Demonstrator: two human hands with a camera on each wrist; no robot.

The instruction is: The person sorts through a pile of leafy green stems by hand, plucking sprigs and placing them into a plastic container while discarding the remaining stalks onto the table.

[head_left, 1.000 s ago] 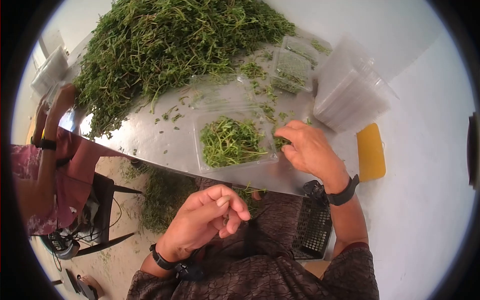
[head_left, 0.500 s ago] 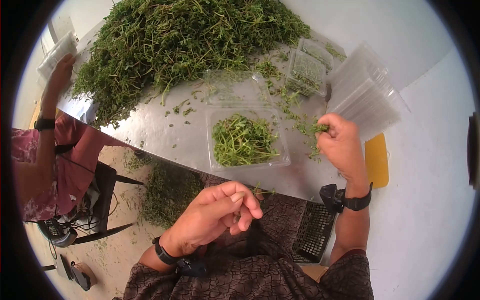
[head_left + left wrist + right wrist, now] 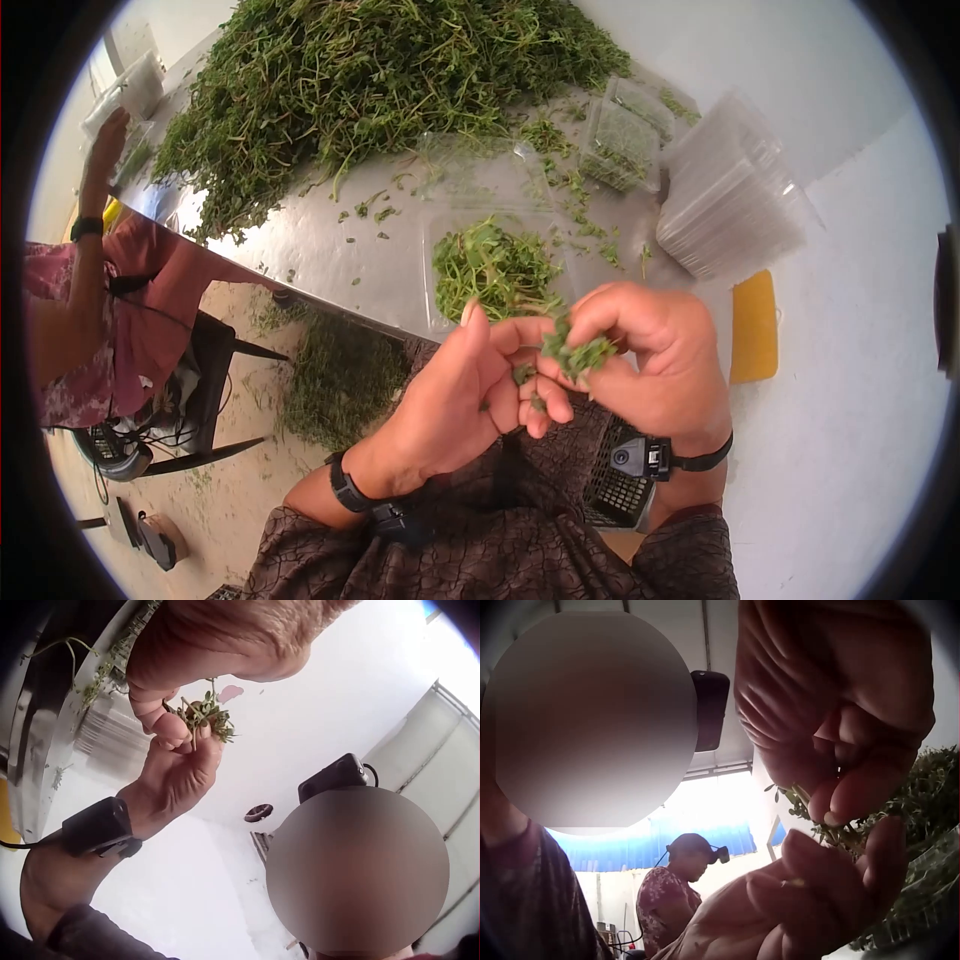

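Note:
My right hand (image 3: pixel 660 360) pinches a small bunch of green leafy sprigs (image 3: pixel 580 355) between thumb and fingers. Just left of it, my left hand (image 3: pixel 450 410) is turned palm up, its thumb raised and its fingers slightly bent, with leaf bits lying on them. The fingertips of both hands come together around the bunch, as the left wrist view also shows with the sprigs (image 3: pixel 204 720) above the right thumb. Behind the hands, on the metal table (image 3: pixel 390 290), stands a clear plastic box (image 3: pixel 430 270) with its lid folded back, filled with greens (image 3: pixel 490 265) and partly hidden.
A large heap of greens (image 3: pixel 390 90) covers the table's back. Filled, closed boxes (image 3: pixel 625 145) and a tall stack of clear containers (image 3: pixel 735 195) stand at the right, near a yellow board (image 3: pixel 755 330). Another person's arm (image 3: pixel 95 200) reaches in at the left. A black crate (image 3: pixel 615 485) sits below.
My right hand picked sprigs off the table, right of the box, and carried them left and nearer to my left hand. The left thumb has lifted and its fingers have spread.

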